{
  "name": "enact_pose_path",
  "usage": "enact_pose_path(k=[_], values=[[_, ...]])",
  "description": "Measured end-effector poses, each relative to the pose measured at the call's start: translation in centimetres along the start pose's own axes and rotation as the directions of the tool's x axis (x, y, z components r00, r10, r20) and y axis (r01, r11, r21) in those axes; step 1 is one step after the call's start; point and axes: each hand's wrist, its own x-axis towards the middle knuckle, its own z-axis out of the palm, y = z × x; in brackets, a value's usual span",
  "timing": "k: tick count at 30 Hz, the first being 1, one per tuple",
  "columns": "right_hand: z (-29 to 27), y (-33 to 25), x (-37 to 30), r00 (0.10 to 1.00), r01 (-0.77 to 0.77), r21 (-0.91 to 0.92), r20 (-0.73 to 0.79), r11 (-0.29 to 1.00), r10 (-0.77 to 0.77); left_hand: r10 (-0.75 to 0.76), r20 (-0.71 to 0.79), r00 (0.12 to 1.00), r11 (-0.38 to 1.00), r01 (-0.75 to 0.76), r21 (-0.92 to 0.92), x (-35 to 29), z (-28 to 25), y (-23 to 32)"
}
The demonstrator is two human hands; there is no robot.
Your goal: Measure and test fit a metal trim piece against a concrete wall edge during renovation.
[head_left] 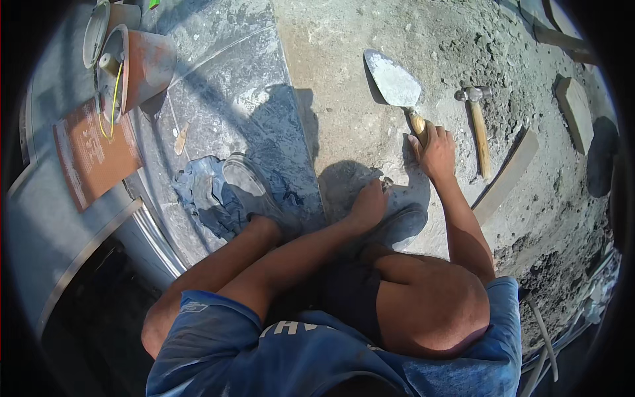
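Note:
A pointed trowel [393, 79] lies toward the far middle, its pale, mortar-smeared blade directed away from me. My right hand [438, 151] is closed round its wooden handle [417, 123]. Just in front of my right shoe, my left hand [369, 205] is closed, fingers pinched together. A small greyish bit shows at its fingertips, too little to name. To the right of the trowel rests a hammer [480, 129] with a steel head and wooden handle.
A long flat strip [508, 175] and a slab piece [574, 114] lie on rough, crumbly ground at right. At far left stand tilted orange-brown buckets [149, 66] beside a brown printed sheet [99, 152]. A crumpled blue-grey plastic or cloth [202, 188] sits by my left shoe.

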Motion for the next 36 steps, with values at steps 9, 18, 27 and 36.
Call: enact_pose_path(k=[9, 18, 27, 36], values=[[-8.8, -0.7, 1.4, 0.859, 0.329, 0.13, 0.371, 0.935, -0.354, 0.258, 0.084, 0.963, 0.744, -0.253, 0.619, -1.4, 0.9, -1.5], [-4.6, -7.6, 8.7, 0.591, 0.782, -0.262, 0.601, 0.566, -0.538, 0.229, 0.489, 0.841, 0.739, -0.478, 0.475, -3.8, -1.6, 0.4], [-11.0, -7.9, 12.2, 0.844, 0.53, -0.363, 0.312, 0.766, -0.436, 0.195, 0.529, 0.826, 0.853, -0.409, 0.324, -0.8, -12.2, 3.0], [-12.8, -10.5, 20.6, 0.902, 0.432, -0.426, 0.189, 0.795, -0.388, 0.328, 0.315, 0.891, 0.84, -0.428, 0.334, 1.6, -16.8, 1.9]])
